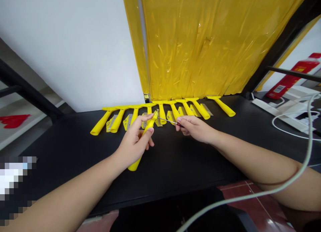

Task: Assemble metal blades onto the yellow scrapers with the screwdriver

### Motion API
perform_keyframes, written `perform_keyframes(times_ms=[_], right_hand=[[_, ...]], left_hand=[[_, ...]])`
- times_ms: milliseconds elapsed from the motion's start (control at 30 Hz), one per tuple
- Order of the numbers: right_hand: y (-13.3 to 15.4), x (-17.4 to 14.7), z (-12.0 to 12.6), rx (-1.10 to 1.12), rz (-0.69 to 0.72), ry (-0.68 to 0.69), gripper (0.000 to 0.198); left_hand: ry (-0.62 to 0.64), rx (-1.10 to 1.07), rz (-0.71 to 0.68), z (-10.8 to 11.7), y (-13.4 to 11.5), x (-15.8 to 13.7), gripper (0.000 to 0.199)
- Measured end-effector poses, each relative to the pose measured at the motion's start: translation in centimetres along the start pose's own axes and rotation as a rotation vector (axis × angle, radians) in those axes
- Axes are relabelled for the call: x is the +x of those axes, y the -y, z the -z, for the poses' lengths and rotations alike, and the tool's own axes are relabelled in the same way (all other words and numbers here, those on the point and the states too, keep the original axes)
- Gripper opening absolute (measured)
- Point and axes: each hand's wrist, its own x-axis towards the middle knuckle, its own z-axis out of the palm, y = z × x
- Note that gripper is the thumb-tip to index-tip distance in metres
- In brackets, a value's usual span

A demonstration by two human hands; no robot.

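Observation:
My left hand (134, 138) is closed around a yellow scraper (135, 163), its hollow handle end tilted down toward me and its head pointing up. Between the fingers of my right hand (192, 126) is a screwdriver (167, 120) with a thin metal shaft. The shaft's tip meets the scraper's head or lies right beside it; I cannot tell which. Behind both hands stretches a row of yellow scrapers (119, 120), several with metal blades showing beside their handles. One more scraper (224, 106) lies apart at the right end.
The black table (175, 165) carries everything. A white cable (225, 202) loops across the right foreground over my forearm. White power strips (283, 115) and a red bottle (292, 76) are at the right. Yellow plastic sheeting (200, 44) and a white panel (82, 51) stand at the back.

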Motion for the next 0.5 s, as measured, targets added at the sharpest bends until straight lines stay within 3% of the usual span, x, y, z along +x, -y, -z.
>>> perform_keyframes(times_ms=[167, 367, 500], right_hand=[[0.1, -0.3, -0.5, 0.022, 0.186, -0.021, 0.037], [-0.8, 0.4, 0.0, 0.09, 0.003, -0.038, 0.045], [-0.5, 0.0, -0.2, -0.018, 0.17, -0.119, 0.03]], left_hand=[[-0.024, 0.006, 0.007, 0.3, 0.4, 0.1, 0.04], [-0.014, -0.015, -0.003, 0.1, 0.5, 0.1, 0.033], [-0.029, -0.007, -0.011, 0.1, 0.7, 0.1, 0.033]])
